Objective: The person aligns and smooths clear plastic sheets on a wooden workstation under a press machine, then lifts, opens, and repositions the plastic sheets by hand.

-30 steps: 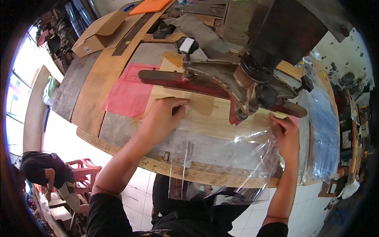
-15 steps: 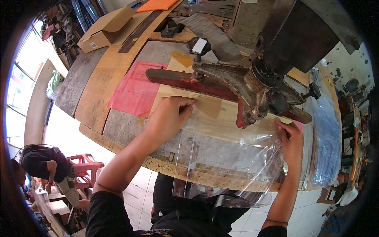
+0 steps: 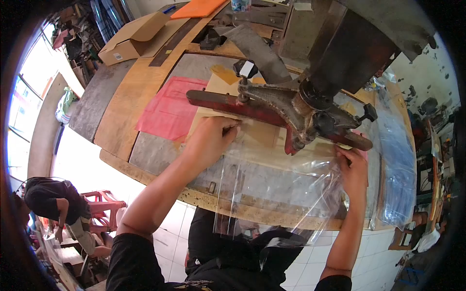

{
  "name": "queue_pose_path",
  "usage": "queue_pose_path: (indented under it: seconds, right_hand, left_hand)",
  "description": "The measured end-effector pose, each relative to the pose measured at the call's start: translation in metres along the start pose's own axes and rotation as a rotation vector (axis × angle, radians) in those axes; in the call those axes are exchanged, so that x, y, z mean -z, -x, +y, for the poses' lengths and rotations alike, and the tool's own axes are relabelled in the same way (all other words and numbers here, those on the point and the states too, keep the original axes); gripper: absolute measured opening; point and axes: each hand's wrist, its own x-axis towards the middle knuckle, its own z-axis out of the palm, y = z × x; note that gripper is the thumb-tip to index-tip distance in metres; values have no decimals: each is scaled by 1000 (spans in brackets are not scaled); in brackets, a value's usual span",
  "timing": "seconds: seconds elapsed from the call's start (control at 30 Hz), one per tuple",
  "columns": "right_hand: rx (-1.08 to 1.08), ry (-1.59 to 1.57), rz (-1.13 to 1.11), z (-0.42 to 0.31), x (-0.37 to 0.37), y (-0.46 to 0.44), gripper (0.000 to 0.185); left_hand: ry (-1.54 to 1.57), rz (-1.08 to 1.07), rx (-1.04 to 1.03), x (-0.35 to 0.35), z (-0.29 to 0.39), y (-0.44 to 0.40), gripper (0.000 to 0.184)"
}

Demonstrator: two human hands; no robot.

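A clear plastic sheet spans between my hands and hangs over the table's front edge. My left hand pinches its upper left part, over a pale yellow board. At the sheet's upper right, my right hand has its fingers closed on it. Just beyond both hands lies the long red and dark bar of a metal press, crossing above the board. A pink sheet lies flat to the left of the board.
Folded clear plastic lies along the table's right side. A cardboard box and an orange sheet are at the back left. Beyond the table, at lower left, a person bends beside a red stool.
The press bar looks lower and closer to the board than half a second ago. The camera view has shifted slightly. Both hands keep their hold on the plastic.
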Motion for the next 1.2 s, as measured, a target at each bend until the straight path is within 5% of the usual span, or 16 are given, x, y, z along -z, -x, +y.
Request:
queue_pose_path:
  seconds: [0.17,0.33,0.53,0.63,0.7,1.2]
  right_hand:
    - [128,106,69,2,-1,3,24]
    - [-5,-70,52,3,-2,13,24]
    - [6,-95,107,-10,9,58,26]
    - [55,-107,266,-27,-3,89,30]
    - [10,-175,259,-27,-3,94,31]
    - [-44,-251,322,-27,0,110,30]
  left_hand:
    - [-28,15,-14,-1,-2,3,21]
    - [18,110,-174,-3,-14,8,21]
    - [-11,-89,82,24,16,44,22]
    - [97,-16,50,22,15,70,28]
    - [40,59,-95,19,16,86,34]
    - [-31,155,-157,10,24,108,33]
